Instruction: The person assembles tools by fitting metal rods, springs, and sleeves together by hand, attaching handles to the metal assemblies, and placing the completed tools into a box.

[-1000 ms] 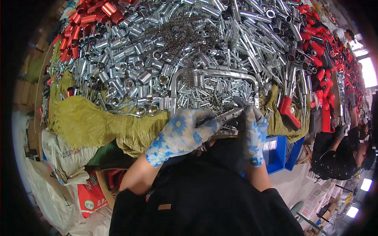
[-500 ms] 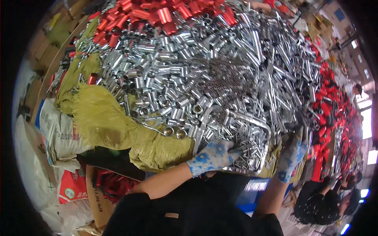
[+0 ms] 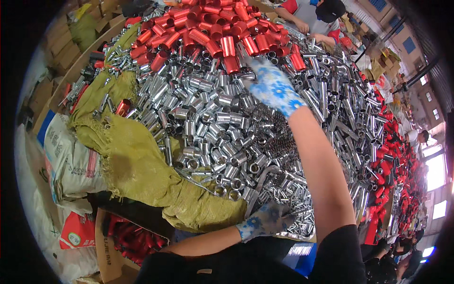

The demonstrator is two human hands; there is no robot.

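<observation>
My right hand (image 3: 274,87), in a blue-flowered white glove, is stretched far over the heap, at the border between red metal sleeves (image 3: 227,46) and silver ribbed sleeves (image 3: 201,84). Motion smears its fingers, so its grip is unclear. Close to my body, my left hand (image 3: 265,221) wears a matching glove with greyed fingertips. Its fingers are drawn together beside small silver pins (image 3: 297,202) in a metal tray (image 3: 302,236); anything between them is hidden. Dark springs (image 3: 274,130) lie in a mound, partly behind my right forearm.
Yellow woven sacking (image 3: 137,161) borders the heap at left. Below it stands a cardboard box (image 3: 108,251) of red parts. White sacks (image 3: 71,161) lie further left. Across the table a person (image 3: 312,19) works; red parts (image 3: 385,165) spread along the right.
My right hand has left the tray's right side and swung far forward and left, over the heap. My left hand stays by the pins. The view has shifted, and a person across the table has come into it.
</observation>
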